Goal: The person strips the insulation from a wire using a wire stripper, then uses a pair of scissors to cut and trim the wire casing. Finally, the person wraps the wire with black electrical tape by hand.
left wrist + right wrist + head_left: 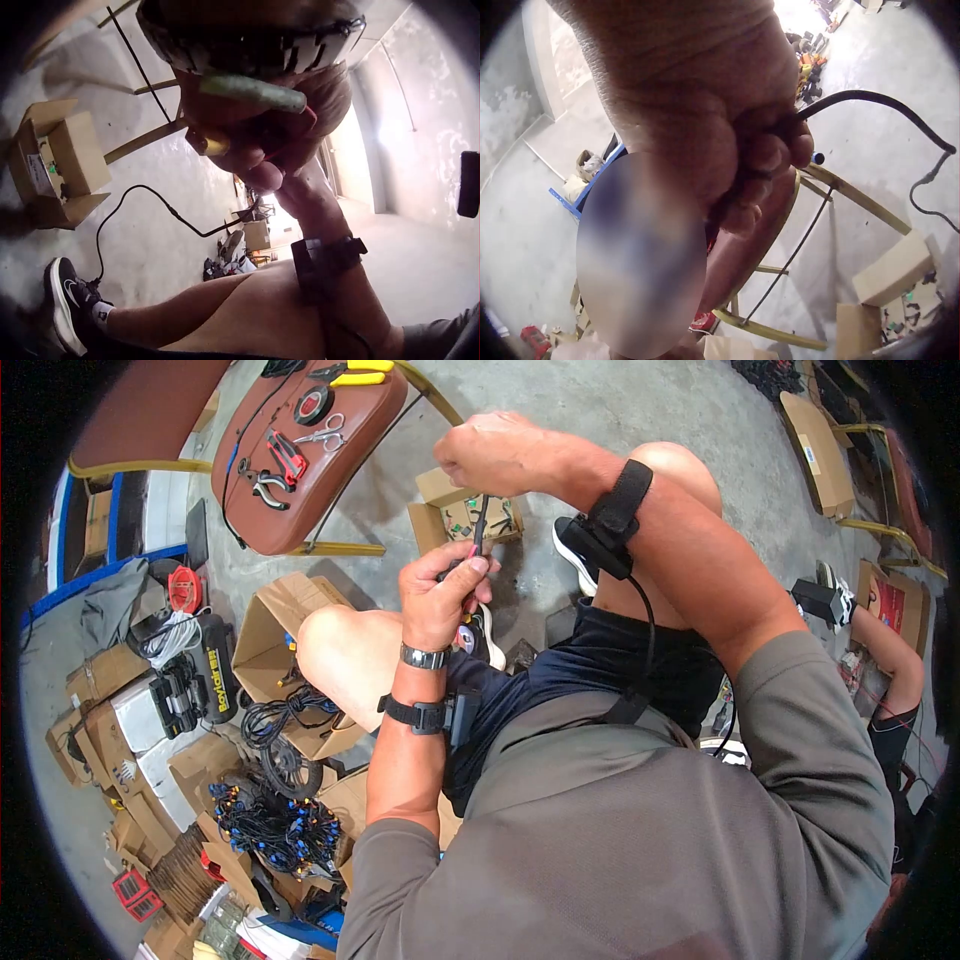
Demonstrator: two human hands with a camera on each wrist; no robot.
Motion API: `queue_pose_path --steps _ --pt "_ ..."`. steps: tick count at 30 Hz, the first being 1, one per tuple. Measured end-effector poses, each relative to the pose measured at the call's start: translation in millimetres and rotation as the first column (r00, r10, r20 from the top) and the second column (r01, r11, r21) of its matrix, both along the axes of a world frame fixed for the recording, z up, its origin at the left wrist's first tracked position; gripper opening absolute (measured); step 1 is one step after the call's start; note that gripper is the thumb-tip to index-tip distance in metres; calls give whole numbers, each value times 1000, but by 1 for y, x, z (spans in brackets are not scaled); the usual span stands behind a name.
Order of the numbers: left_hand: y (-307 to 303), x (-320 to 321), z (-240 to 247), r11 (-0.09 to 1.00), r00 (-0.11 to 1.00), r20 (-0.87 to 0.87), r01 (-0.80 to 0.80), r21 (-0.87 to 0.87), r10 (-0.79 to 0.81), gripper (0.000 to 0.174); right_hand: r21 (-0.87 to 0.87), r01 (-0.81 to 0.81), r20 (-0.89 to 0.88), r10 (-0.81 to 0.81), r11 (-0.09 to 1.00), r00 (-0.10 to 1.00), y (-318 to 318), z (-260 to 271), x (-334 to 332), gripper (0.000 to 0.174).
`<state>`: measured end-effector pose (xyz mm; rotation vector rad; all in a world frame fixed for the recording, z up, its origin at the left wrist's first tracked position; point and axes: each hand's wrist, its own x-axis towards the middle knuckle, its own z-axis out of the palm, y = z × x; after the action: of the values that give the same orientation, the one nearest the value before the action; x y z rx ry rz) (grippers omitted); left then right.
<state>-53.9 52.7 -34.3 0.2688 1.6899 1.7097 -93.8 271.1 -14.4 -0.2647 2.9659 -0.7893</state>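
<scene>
My left hand (440, 595) is raised between the knees, fingers curled round a pale green cylinder (259, 92) with a red wire at its end. A yellow piece (210, 142) shows beside its fingers in the left wrist view. Just ahead, my right hand (500, 455) has its fingers curled round a black cable (885, 100). A dark length of that cable (481, 525) spans between the two hands in the head view. From the hands it hangs in a loop toward the shoe (67, 304). The fingers hide where the wire and cable meet.
On a brown chair seat (340, 470) lie scissors (325, 433), a red utility knife (287, 458), pliers (268, 490) and black tape (313, 405). An open carton (430, 530) with green pieces stands on the floor. Bundled cables (275, 825) fill the left; another person's arm (890, 650) is at right.
</scene>
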Motion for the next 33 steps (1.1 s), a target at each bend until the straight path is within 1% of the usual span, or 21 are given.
queue_pose_path --steps 4,7,10,13,19,25,28,31,33 --pt "-1 1 2 1000 1000 -23 16 1 -16 19 43 -22 25 21 999 999 -2 -6 -2 12" --pt "0 0 4 999 998 -44 44 4 -44 18 70 -45 11 44 997 999 -3 -10 -4 14" --pt "0 1 3 1000 1000 -26 15 -13 -16 18 33 -21 -5 22 999 1000 -2 -5 -2 17" --pt "-1 -1 1 1000 1000 -2 -2 -6 2 19 -25 2 48 0 1000 999 1 7 1 17" --pt "0 0 0 1000 998 54 -8 20 7 21 -12 -1 -23 1 1000 1000 4 0 2 19" --pt "0 -1 -3 999 998 65 7 38 -10 26 5 18 -34 -18 1000 999 4 1 3 21" --pt "-1 -2 -3 1000 998 63 6 26 -8 27 -9 23 10 -23 1000 1000 5 6 4 21" --pt "-4 -4 -10 995 994 104 24 97 -34 34 2 18 -24 -18 1000 1000 5 2 3 21" --pt "-6 -8 -11 985 970 240 -12 172 -30 40 -2 23 -26 -23 1000 999 6 2 4 21"
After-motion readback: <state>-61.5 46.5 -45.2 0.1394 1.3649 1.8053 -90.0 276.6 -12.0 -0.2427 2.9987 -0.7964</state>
